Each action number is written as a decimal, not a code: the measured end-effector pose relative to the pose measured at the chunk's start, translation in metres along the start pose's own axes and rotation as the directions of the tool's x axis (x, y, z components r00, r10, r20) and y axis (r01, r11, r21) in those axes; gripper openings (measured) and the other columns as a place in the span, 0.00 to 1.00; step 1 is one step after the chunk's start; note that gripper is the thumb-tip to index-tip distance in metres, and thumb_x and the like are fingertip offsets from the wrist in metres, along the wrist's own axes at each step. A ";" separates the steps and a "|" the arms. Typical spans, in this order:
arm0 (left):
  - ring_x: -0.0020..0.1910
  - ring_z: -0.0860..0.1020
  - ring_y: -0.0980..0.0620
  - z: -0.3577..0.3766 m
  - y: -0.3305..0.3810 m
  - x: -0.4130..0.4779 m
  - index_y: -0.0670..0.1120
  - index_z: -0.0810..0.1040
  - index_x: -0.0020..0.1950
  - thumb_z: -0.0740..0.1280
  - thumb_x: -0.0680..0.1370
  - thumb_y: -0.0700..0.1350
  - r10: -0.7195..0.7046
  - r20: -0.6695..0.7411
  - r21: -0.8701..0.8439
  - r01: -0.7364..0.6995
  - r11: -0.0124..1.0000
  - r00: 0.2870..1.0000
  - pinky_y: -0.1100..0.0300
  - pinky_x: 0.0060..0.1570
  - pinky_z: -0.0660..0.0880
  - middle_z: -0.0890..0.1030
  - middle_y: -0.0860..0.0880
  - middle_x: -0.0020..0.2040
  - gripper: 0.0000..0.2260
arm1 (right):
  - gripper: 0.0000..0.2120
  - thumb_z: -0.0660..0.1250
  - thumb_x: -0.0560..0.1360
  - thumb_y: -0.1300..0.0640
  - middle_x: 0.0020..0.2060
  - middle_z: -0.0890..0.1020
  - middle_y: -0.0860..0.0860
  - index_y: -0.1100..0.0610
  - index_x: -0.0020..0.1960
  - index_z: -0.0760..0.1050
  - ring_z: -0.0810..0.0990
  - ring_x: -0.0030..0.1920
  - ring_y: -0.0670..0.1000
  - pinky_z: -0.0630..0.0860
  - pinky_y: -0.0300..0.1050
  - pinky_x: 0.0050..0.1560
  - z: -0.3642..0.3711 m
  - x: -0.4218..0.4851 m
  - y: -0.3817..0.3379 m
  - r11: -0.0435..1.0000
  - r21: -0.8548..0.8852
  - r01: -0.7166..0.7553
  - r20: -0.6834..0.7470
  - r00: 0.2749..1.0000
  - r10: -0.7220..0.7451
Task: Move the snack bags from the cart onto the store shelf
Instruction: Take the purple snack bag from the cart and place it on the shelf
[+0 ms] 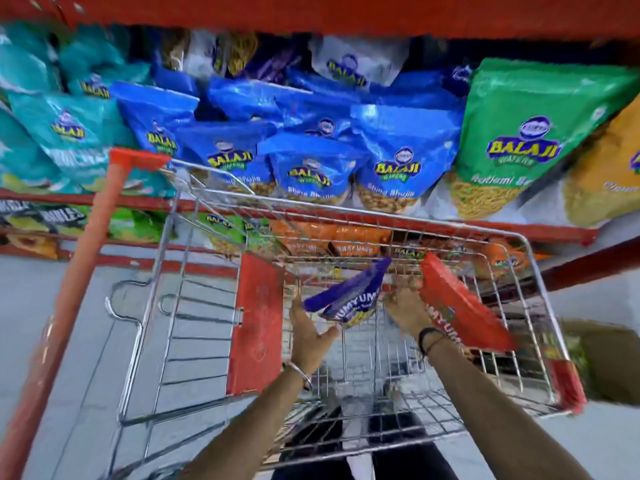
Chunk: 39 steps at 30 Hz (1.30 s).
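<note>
Both of my hands reach into the wire cart (535, 261). My left hand (310, 337) has its fingers at the left end of a purple snack bag (346, 296) and its thumb spread under it; the bag hangs tilted above the cart floor. My right hand (407, 308) grips a red snack bag (464, 310) by its upper edge, and the bag lies slanted along my wrist near the cart's right wall. The red store shelf (519, 232) stands right behind the cart. It holds blue bags (398, 161), teal bags (65, 129) and a green bag (530, 133). The picture is motion-blurred.
An orange cart handle (86, 258) runs diagonally at the left. A red panel (256, 323) stands inside the cart beside my left hand. A lower shelf (145, 265) carries green and orange bags (349, 237). Grey floor (52, 306) lies to the left.
</note>
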<state>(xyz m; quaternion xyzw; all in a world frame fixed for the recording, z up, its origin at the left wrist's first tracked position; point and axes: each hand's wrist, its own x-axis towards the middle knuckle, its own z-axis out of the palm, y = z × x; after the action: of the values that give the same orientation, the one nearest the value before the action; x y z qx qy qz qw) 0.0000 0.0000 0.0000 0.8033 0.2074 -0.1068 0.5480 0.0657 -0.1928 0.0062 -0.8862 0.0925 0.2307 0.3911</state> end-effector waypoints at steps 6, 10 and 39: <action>0.58 0.72 0.47 0.023 -0.037 0.027 0.38 0.69 0.62 0.66 0.72 0.31 -0.183 0.149 -0.028 0.189 0.982 0.972 0.67 0.47 0.69 0.77 0.47 0.56 0.19 | 0.28 0.54 0.73 0.73 0.68 0.67 0.60 0.58 0.71 0.58 0.73 0.59 0.55 0.72 0.44 0.58 0.013 0.038 0.014 0.995 0.100 -0.025 0.147 0.989 0.011; 0.42 0.77 0.53 0.034 -0.050 0.046 0.38 0.74 0.61 0.67 0.73 0.36 -0.221 0.084 -0.058 0.226 0.972 0.972 0.67 0.38 0.72 0.79 0.45 0.48 0.16 | 0.18 0.58 0.76 0.66 0.64 0.71 0.65 0.65 0.66 0.66 0.73 0.58 0.60 0.71 0.44 0.55 0.018 0.055 0.033 0.986 0.064 -0.153 0.061 0.987 0.149; 0.40 0.72 0.48 -0.045 0.234 -0.011 0.51 0.77 0.29 0.65 0.75 0.42 0.052 -0.299 -0.639 -0.241 0.730 0.953 0.51 0.44 0.71 0.76 0.51 0.32 0.15 | 0.12 0.63 0.75 0.63 0.31 0.78 0.45 0.52 0.36 0.67 0.76 0.35 0.44 0.77 0.44 0.38 -0.161 -0.070 -0.139 0.593 0.649 0.477 -0.443 0.870 -0.216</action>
<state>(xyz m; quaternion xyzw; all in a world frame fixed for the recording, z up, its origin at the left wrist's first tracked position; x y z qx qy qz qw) 0.0932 -0.0336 0.2171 0.5737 0.2376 0.1252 0.7738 0.1064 -0.2185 0.2250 -0.6746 0.0628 -0.0549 0.7335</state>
